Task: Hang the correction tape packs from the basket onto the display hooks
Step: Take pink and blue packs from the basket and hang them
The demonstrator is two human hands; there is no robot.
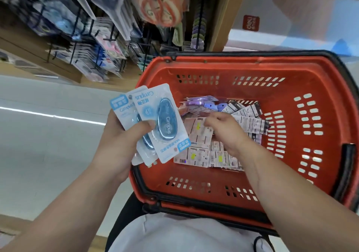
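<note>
Head view is showing the left hand [124, 141] gripping fanned blue correction tape packs [165, 123] over the left rim of the red basket [252, 71], while the right hand [225, 133] is curling its fingers onto loose packs [206, 154] inside, though I cannot tell whether they are grasping one.

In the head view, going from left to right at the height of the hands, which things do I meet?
The left hand → blue correction tape packs in its grip → right hand → fanned packs lying in the basket → right wall of the red basket.
</note>
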